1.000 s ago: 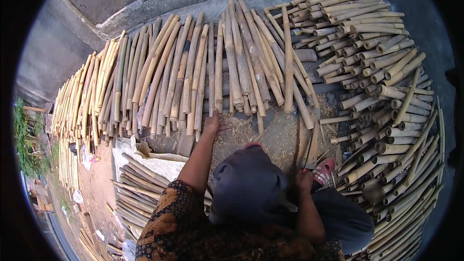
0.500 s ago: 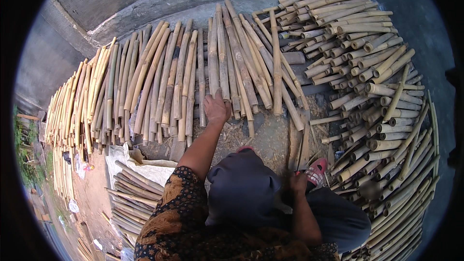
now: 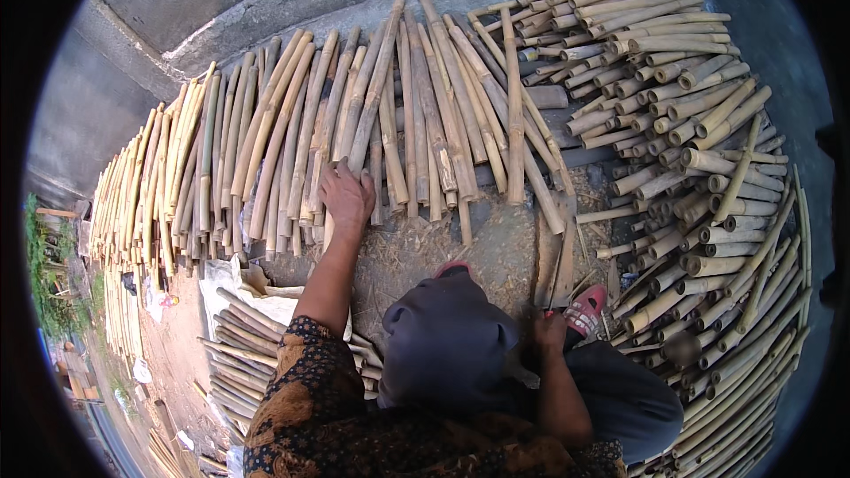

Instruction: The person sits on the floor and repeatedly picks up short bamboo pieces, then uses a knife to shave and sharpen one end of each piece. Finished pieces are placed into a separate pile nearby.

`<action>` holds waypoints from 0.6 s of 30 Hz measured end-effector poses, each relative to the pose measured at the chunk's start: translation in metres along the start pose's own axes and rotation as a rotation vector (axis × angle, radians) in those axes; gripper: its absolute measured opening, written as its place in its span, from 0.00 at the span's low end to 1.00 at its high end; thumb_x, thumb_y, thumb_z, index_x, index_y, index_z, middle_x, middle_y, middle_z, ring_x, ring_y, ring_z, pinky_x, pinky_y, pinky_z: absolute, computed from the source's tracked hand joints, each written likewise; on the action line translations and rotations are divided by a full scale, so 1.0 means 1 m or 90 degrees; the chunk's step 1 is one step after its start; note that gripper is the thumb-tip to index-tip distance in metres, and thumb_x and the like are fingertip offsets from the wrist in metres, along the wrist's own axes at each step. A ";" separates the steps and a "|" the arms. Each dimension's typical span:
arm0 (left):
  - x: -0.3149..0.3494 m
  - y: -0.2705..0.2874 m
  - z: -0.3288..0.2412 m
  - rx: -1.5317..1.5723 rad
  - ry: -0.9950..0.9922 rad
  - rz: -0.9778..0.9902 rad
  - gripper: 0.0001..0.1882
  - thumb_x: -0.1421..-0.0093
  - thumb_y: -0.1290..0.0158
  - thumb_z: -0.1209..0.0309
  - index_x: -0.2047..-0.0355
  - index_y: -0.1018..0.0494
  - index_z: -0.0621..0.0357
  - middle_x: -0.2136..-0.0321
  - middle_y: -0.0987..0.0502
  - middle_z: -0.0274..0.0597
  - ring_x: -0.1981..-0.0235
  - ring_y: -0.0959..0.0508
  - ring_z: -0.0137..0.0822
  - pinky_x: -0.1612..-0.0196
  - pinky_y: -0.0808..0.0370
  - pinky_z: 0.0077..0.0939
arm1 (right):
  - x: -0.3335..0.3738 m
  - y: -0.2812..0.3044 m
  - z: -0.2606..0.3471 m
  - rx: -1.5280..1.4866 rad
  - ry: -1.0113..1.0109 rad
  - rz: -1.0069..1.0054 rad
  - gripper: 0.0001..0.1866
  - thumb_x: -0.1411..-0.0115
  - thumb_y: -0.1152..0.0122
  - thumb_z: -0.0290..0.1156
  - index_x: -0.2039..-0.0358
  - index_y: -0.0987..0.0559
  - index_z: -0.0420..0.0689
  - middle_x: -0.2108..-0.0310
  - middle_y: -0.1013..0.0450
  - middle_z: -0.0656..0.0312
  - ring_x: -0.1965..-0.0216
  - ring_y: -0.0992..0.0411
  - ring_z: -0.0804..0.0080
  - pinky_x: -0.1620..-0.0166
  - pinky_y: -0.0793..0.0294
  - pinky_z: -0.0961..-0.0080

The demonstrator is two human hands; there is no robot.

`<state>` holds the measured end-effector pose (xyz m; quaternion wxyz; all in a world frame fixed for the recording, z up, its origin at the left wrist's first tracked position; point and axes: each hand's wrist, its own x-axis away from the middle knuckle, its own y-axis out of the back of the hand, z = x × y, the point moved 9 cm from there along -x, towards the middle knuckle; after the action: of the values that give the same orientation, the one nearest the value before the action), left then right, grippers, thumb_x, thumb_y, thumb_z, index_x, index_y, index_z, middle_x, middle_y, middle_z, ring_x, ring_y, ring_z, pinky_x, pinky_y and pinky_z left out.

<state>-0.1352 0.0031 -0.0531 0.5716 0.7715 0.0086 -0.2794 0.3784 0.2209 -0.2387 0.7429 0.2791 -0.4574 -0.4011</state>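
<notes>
Left hand [image 3: 348,197] shifted leftward, touching bamboo pole [image 3: 378,80]

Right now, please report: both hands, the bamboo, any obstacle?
Left hand on bamboo pole, near end. Right hand beside red shoe, grip unclear. Neighbouring poles crowd close.

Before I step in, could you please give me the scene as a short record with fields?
left hand: at the near ends of the bamboo poles
right hand: low, beside a pink shoe; its grip is too dark to make out
front row: poles side by side, pointing toward the wall
right side: a tall pile of poles, many cut ends showing
lower left: a pale sack with more poles next to it
</notes>
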 end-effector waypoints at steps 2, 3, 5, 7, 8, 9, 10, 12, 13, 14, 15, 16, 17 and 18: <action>0.013 -0.019 -0.035 0.148 -0.011 0.162 0.20 0.41 0.40 0.58 0.54 0.27 0.59 0.54 0.26 0.56 0.55 0.22 0.58 0.52 0.25 0.51 | 0.002 0.002 0.002 0.010 -0.001 0.002 0.21 0.40 0.40 0.42 0.67 0.19 0.32 0.65 0.21 0.36 0.58 0.22 0.39 0.54 0.24 0.51; 0.024 -0.028 -0.055 0.191 -0.035 0.243 0.20 0.39 0.41 0.56 0.56 0.25 0.57 0.58 0.25 0.57 0.57 0.20 0.58 0.54 0.22 0.50 | 0.003 0.005 0.004 0.005 0.002 -0.004 0.21 0.40 0.40 0.42 0.67 0.19 0.32 0.65 0.22 0.36 0.58 0.22 0.39 0.54 0.24 0.51; 0.042 -0.041 -0.077 0.163 0.008 0.345 0.26 0.39 0.39 0.53 0.50 0.29 0.58 0.51 0.31 0.58 0.55 0.21 0.59 0.52 0.22 0.49 | 0.004 0.007 0.005 0.000 0.008 0.001 0.21 0.40 0.41 0.42 0.67 0.19 0.32 0.65 0.22 0.36 0.58 0.22 0.39 0.54 0.24 0.50; 0.050 -0.048 -0.086 0.157 0.025 0.388 0.29 0.40 0.38 0.53 0.46 0.32 0.59 0.48 0.35 0.59 0.55 0.21 0.60 0.49 0.22 0.49 | 0.004 0.007 0.005 -0.007 0.003 0.009 0.20 0.40 0.41 0.41 0.68 0.19 0.32 0.66 0.22 0.36 0.58 0.22 0.39 0.54 0.25 0.50; 0.052 -0.053 -0.087 0.161 0.023 0.401 0.30 0.40 0.38 0.53 0.45 0.33 0.58 0.47 0.36 0.59 0.54 0.21 0.61 0.48 0.22 0.49 | 0.003 0.008 0.007 0.007 0.019 0.004 0.20 0.40 0.41 0.41 0.67 0.19 0.32 0.66 0.22 0.36 0.58 0.22 0.39 0.54 0.25 0.50; 0.050 -0.055 -0.086 0.171 0.017 0.389 0.31 0.40 0.38 0.53 0.44 0.34 0.58 0.46 0.38 0.59 0.54 0.21 0.61 0.48 0.22 0.49 | 0.002 0.010 0.008 0.015 0.029 -0.009 0.21 0.40 0.41 0.41 0.67 0.19 0.32 0.65 0.22 0.36 0.59 0.22 0.39 0.54 0.25 0.50; 0.051 -0.060 -0.081 0.192 0.018 0.388 0.31 0.40 0.38 0.54 0.44 0.33 0.58 0.46 0.37 0.58 0.53 0.22 0.61 0.47 0.22 0.48 | 0.002 0.012 0.007 0.027 0.024 -0.018 0.21 0.40 0.41 0.41 0.66 0.19 0.31 0.65 0.22 0.36 0.59 0.22 0.39 0.54 0.25 0.50; 0.048 -0.064 -0.065 0.248 0.016 0.340 0.29 0.40 0.38 0.57 0.43 0.33 0.57 0.47 0.37 0.57 0.52 0.23 0.62 0.46 0.23 0.48 | 0.001 0.012 0.008 0.022 0.036 -0.025 0.21 0.40 0.41 0.41 0.64 0.19 0.31 0.64 0.22 0.36 0.57 0.22 0.38 0.53 0.25 0.51; 0.045 -0.068 -0.057 0.255 0.007 0.328 0.27 0.40 0.38 0.58 0.44 0.31 0.56 0.47 0.36 0.57 0.52 0.23 0.61 0.46 0.23 0.48 | 0.001 0.009 0.005 0.019 0.021 -0.008 0.21 0.40 0.41 0.41 0.63 0.19 0.31 0.63 0.22 0.35 0.57 0.22 0.38 0.53 0.25 0.51; 0.042 -0.072 -0.047 0.261 0.000 0.325 0.26 0.40 0.38 0.58 0.45 0.29 0.56 0.48 0.35 0.56 0.52 0.23 0.59 0.47 0.23 0.47 | 0.001 0.009 0.006 0.019 0.024 -0.013 0.21 0.40 0.41 0.41 0.63 0.19 0.31 0.63 0.22 0.35 0.56 0.23 0.38 0.53 0.25 0.51; 0.041 -0.075 -0.038 0.266 -0.007 0.328 0.24 0.40 0.39 0.59 0.46 0.28 0.55 0.48 0.35 0.56 0.52 0.23 0.58 0.47 0.23 0.47 | 0.000 0.006 0.005 0.018 0.015 0.003 0.22 0.40 0.41 0.41 0.62 0.19 0.31 0.62 0.22 0.35 0.56 0.23 0.38 0.53 0.25 0.52; 0.037 -0.066 -0.027 0.196 -0.016 0.255 0.22 0.40 0.39 0.59 0.49 0.26 0.55 0.48 0.34 0.56 0.53 0.23 0.57 0.49 0.23 0.47 | 0.001 0.006 0.004 0.012 0.007 0.000 0.22 0.40 0.41 0.41 0.62 0.19 0.31 0.62 0.22 0.35 0.56 0.23 0.38 0.53 0.25 0.52; 0.035 -0.056 -0.019 0.124 -0.026 0.189 0.20 0.40 0.40 0.59 0.51 0.25 0.55 0.48 0.34 0.56 0.54 0.23 0.57 0.50 0.23 0.46 | 0.001 0.004 0.004 0.026 0.011 0.006 0.22 0.40 0.41 0.42 0.62 0.20 0.31 0.63 0.22 0.36 0.57 0.23 0.38 0.53 0.25 0.53; 0.035 -0.050 -0.014 0.047 -0.015 0.160 0.19 0.40 0.40 0.59 0.53 0.23 0.55 0.48 0.33 0.57 0.55 0.23 0.56 0.51 0.23 0.46 | 0.002 0.005 0.006 0.033 0.018 -0.007 0.22 0.40 0.41 0.42 0.63 0.20 0.31 0.64 0.22 0.36 0.57 0.23 0.38 0.54 0.25 0.53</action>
<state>-0.1165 0.0222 -0.1101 0.5733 0.7838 -0.1053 -0.2142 0.3754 0.2220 -0.2313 0.7395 0.3064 -0.4558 -0.3893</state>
